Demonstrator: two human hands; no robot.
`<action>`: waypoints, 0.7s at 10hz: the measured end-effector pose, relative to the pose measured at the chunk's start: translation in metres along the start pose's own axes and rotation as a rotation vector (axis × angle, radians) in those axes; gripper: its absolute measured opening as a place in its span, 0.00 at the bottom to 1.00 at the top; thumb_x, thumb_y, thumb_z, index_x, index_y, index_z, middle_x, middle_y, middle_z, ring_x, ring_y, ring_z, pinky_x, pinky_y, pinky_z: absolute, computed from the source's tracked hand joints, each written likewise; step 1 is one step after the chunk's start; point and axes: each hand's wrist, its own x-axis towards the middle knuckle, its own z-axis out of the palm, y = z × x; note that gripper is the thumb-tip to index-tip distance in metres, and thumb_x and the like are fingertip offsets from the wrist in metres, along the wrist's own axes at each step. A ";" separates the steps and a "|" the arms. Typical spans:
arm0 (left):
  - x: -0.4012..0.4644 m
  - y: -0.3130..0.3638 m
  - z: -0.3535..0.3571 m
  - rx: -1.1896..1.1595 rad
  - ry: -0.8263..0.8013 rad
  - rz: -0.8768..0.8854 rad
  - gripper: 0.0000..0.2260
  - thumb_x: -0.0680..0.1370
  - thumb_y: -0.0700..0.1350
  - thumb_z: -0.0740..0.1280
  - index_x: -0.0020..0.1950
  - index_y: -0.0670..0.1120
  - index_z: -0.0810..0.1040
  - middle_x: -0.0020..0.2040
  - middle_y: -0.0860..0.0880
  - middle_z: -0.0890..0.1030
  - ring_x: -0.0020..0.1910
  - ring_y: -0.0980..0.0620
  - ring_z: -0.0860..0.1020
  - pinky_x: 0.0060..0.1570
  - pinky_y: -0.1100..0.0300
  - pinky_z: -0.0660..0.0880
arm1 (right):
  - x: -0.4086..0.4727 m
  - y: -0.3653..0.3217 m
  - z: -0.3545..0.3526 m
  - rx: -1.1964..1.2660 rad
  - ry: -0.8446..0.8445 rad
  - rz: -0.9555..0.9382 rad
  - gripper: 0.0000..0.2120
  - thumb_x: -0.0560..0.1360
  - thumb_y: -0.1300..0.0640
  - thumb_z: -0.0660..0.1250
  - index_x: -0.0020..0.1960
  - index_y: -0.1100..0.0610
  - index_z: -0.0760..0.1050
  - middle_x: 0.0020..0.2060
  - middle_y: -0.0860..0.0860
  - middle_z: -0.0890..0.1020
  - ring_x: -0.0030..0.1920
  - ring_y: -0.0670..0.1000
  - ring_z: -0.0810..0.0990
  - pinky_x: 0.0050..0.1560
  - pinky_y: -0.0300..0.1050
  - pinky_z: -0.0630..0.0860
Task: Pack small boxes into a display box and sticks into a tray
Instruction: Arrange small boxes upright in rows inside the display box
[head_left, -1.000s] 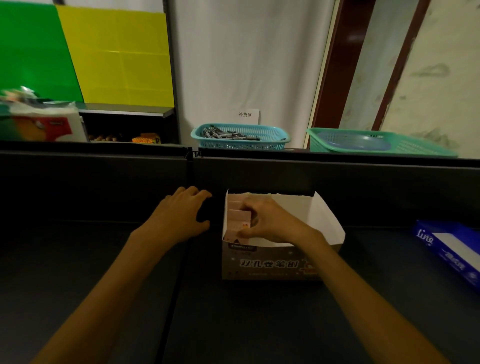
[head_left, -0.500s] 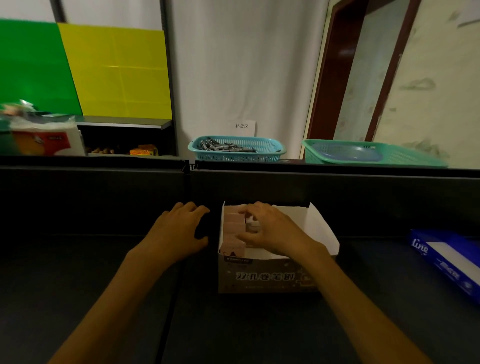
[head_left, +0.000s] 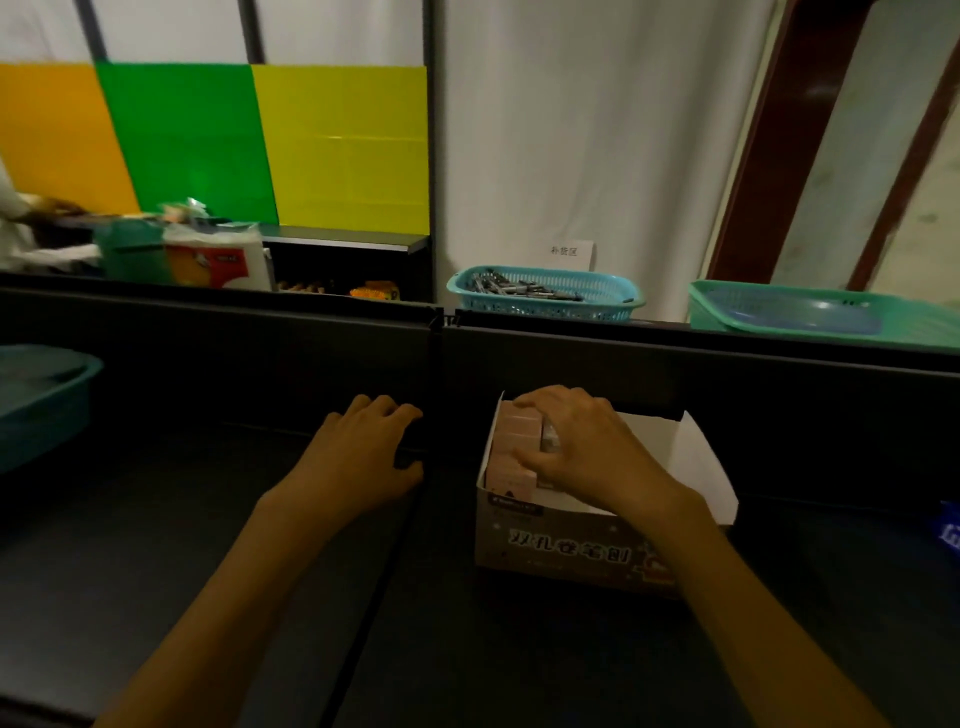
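Small boxes (head_left: 514, 436) stand in a row at the display box's (head_left: 566, 551) left side. Right hand (head_left: 582, 452) has shifted from pinching one to curling over a grey-edged box beside them, seating it. Left hand (head_left: 363, 452) rests relaxed on the table (head_left: 156, 545), unchanged.

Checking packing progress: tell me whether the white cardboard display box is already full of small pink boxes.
No: the small pink boxes fill only the left side of the white cardboard display box.

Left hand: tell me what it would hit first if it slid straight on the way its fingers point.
The left hand lies flat on the dark tabletop, fingers pointing away from the person. First in that line is the upright black partition panel, though depth is hard to judge.
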 end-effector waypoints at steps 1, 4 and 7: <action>-0.011 -0.017 -0.005 -0.001 0.012 -0.015 0.30 0.75 0.57 0.64 0.74 0.54 0.57 0.70 0.50 0.65 0.69 0.49 0.62 0.65 0.52 0.65 | 0.006 -0.023 0.000 0.016 0.003 -0.041 0.25 0.76 0.43 0.64 0.71 0.47 0.65 0.68 0.45 0.69 0.66 0.47 0.67 0.67 0.46 0.61; -0.076 -0.118 -0.023 0.050 0.013 -0.148 0.29 0.76 0.58 0.64 0.74 0.55 0.57 0.71 0.50 0.64 0.70 0.50 0.62 0.66 0.52 0.64 | 0.038 -0.135 0.040 0.074 -0.072 -0.097 0.26 0.76 0.44 0.65 0.71 0.46 0.64 0.70 0.46 0.67 0.69 0.48 0.65 0.70 0.46 0.62; -0.175 -0.260 -0.043 0.050 -0.048 -0.198 0.29 0.76 0.58 0.63 0.74 0.53 0.58 0.69 0.50 0.65 0.69 0.47 0.62 0.65 0.49 0.66 | 0.058 -0.281 0.111 0.130 -0.144 -0.120 0.25 0.75 0.41 0.65 0.70 0.45 0.66 0.68 0.47 0.70 0.67 0.50 0.68 0.67 0.50 0.68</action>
